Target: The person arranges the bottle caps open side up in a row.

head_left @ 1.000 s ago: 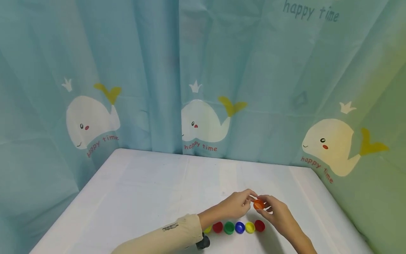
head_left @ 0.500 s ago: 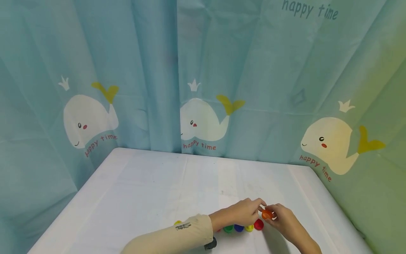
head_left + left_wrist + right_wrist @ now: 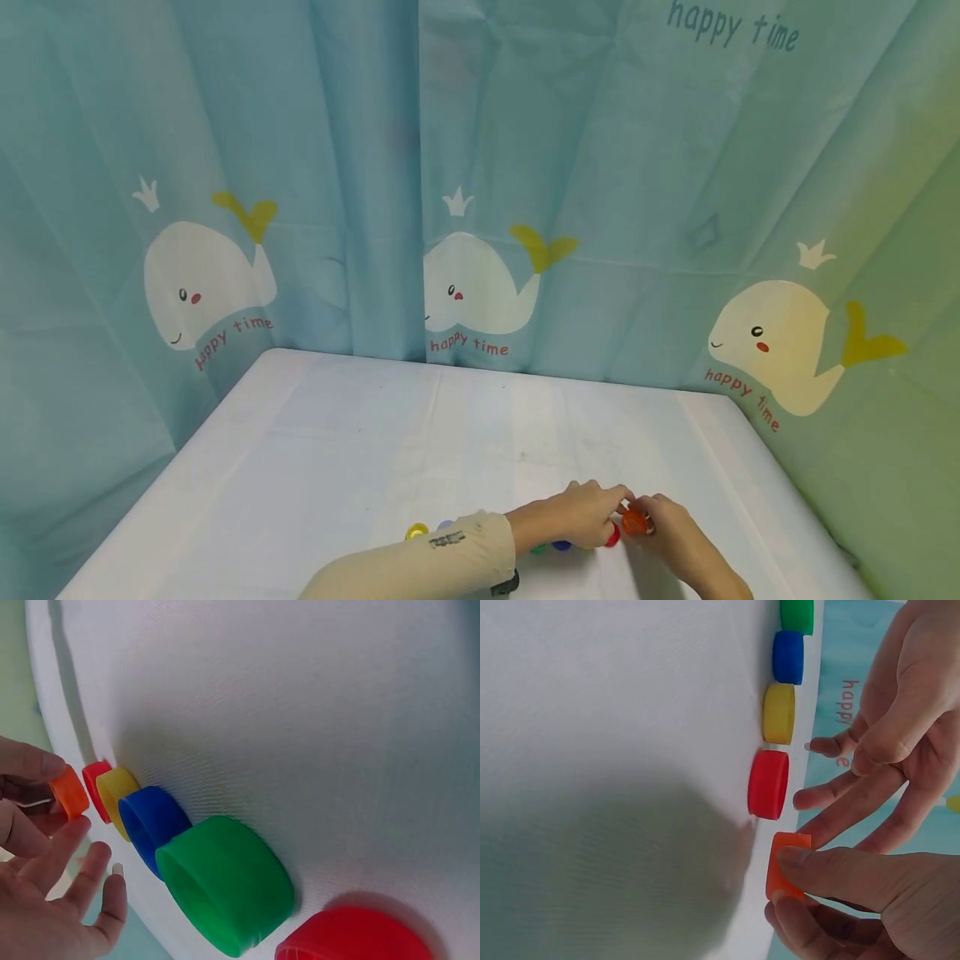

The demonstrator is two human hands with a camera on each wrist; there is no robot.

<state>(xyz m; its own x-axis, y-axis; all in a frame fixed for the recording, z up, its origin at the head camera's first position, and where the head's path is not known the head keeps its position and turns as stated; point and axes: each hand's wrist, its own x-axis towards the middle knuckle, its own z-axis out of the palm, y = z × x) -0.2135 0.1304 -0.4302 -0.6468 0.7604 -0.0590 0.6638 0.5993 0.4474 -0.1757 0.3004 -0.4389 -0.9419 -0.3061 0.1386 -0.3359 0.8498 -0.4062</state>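
My right hand (image 3: pixel 670 533) pinches an orange bottle cap (image 3: pixel 784 862) between thumb and fingers, at the right end of a row of coloured caps. My left hand (image 3: pixel 585 512) reaches over the row, its fingers loosely spread beside the orange cap. One left fingertip meets or nearly meets the cap's edge; contact is hard to tell. Closest to the orange cap is a red cap (image 3: pixel 768 784), followed by a yellow cap (image 3: pixel 779 714), a blue cap (image 3: pixel 154 825), a green cap (image 3: pixel 225 885) and another red cap (image 3: pixel 352 937). In the head view, the left hand and sleeve hide much of the row.
A yellow cap (image 3: pixel 416 531) and a pale blue piece (image 3: pixel 446 524) show beyond the left sleeve (image 3: pixel 427 554). A black object (image 3: pixel 506 582) sits at the left wrist. The white table (image 3: pixel 360 433) backs onto a whale-print curtain (image 3: pixel 637 167).
Both hands have come nearer the person and slightly right, bringing the orange cap down beside the red cap at the row's end. The left arm now covers more of the row.
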